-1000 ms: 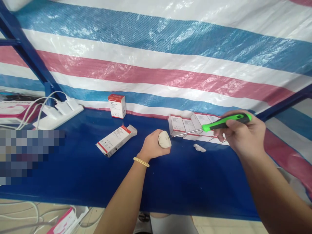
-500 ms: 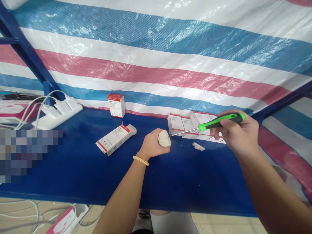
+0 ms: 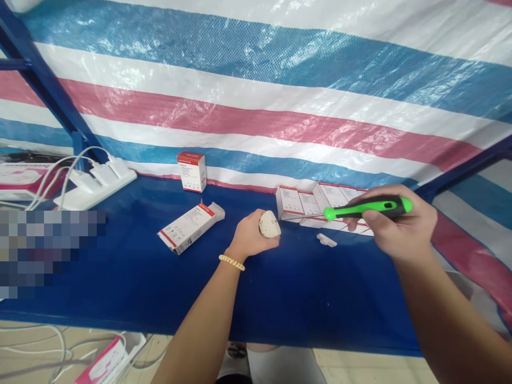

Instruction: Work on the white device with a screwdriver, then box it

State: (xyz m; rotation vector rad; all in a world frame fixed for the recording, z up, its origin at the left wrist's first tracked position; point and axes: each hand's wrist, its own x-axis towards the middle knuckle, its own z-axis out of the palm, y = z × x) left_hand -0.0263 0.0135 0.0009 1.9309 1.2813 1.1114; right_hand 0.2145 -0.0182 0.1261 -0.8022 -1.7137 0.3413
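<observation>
My left hand (image 3: 251,234) is wrapped round a small white plastic detector (image 3: 270,224), held above the blue table. In my right hand (image 3: 404,229) is a screwdriver (image 3: 360,208) with a green and black handle, gripped from the side. Its thin metal shaft points left, and the tip meets the detector's right edge; whether it sits in a screw or slot is too small to tell. A small white plastic piece (image 3: 327,240) lies on the table below the shaft.
An opened detector box (image 3: 191,228) lies left of my left hand, and another box (image 3: 191,172) stands behind it. Several white boxes (image 3: 290,200) lie in a row at the back right. A power strip (image 3: 96,189) with plugs and cables is at the left. Striped sheeting (image 3: 256,117) hangs behind.
My right hand and the screwdriver's handle have shifted a little right, and the handle has turned to lie more level. The tip stays at the detector, which my left hand keeps almost still.
</observation>
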